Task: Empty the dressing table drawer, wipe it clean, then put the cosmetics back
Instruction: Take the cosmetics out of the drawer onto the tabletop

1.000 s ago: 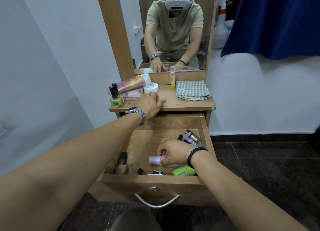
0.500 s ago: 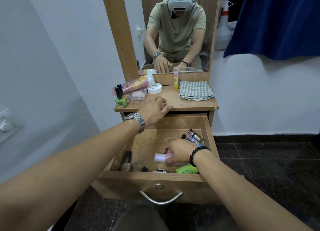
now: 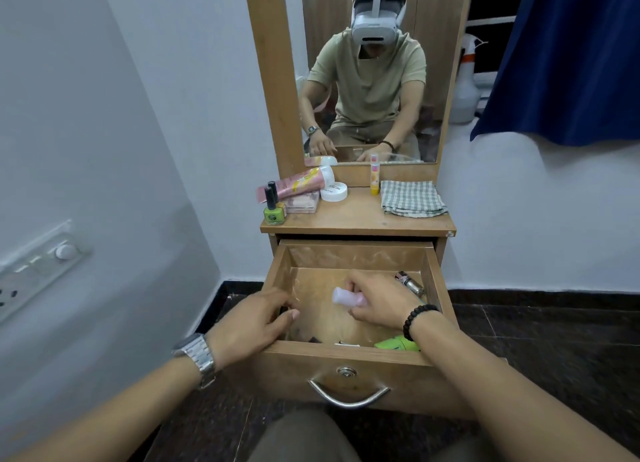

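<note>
Drawer (image 3: 349,366) is pulled fully out below the worktop (image 3: 356,219); curved metal handle (image 3: 349,397) faces the camera.

Right hand (image 3: 379,304): inside the drawer, over the middle of the floor, fingers curled round a small lilac tube (image 3: 346,296). The tube lies roughly level, capped end pointing left and sticking out of the fist. Bead bracelet (image 3: 417,321) on that wrist.

Left hand (image 3: 254,321): at the front-left corner of the drawer, fingers curled down over the left wall, tips inside. Whether it holds something underneath cannot be told; the fingertips are blurred and cover that corner. Metal watch (image 3: 195,357) on that wrist.

In the drawer:
- a green bottle (image 3: 398,343) lying against the front wall, right side, partly under the right forearm;
- a slim silver and dark tube (image 3: 410,283) near the back-right corner;
- small dark bits along the front wall, too small to identify.

On the worktop:
- left group: green nail polish bottle (image 3: 274,210) with a black cap, a second black-capped bottle just behind it, a pink tube (image 3: 298,182) lying across a flat pink case (image 3: 303,203), a round white jar (image 3: 333,191);
- centre back: a yellow and pink stick (image 3: 374,175) standing upright against the mirror (image 3: 367,80) frame;
- right: a folded checked cloth (image 3: 412,198).

The mirror reflects the seated person.
</note>
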